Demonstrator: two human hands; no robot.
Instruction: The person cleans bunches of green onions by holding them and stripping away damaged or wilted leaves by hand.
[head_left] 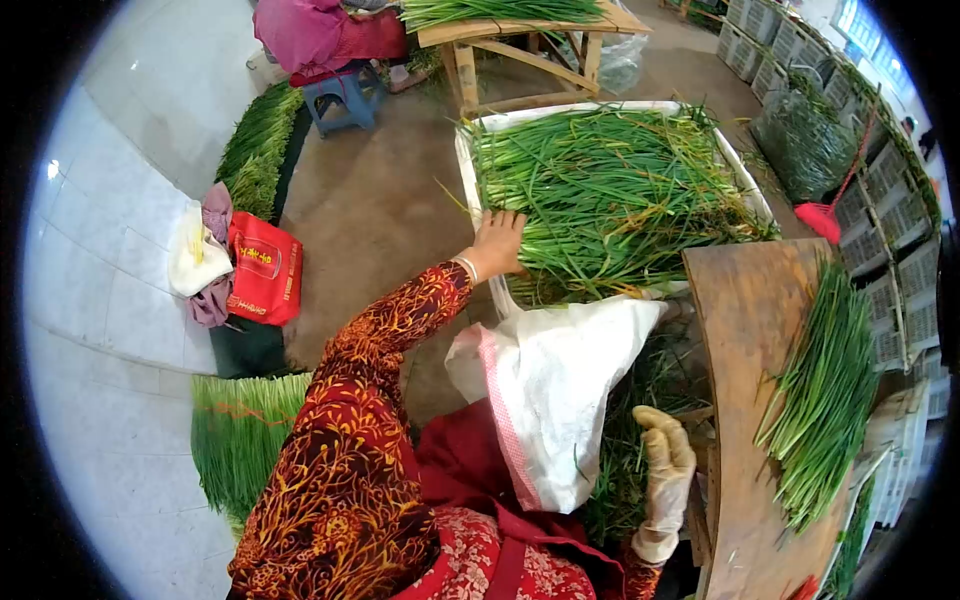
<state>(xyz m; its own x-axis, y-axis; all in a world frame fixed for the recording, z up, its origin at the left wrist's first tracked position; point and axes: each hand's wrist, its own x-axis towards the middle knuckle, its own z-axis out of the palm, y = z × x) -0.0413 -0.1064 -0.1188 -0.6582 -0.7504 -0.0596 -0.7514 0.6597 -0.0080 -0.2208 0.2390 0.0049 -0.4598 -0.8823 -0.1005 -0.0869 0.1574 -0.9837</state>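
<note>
My left hand is bare, with a pale bangle at the wrist, and rests on the left edge of a heap of green stalks in a white-rimmed bin. Its fingers lie spread on the stalks. My right hand, in a pale glove, is raised at the lower right with its fingers apart and nothing in it. Between my arms a white woven sack with a pink edge lies over my lap. Right of my gloved hand, a wooden board bears a bundle of green stalks.
Another person sits on a blue stool near a wooden table. A red bag stands at the left wall, near stacked stalks. Crates and a red broom are at the right.
</note>
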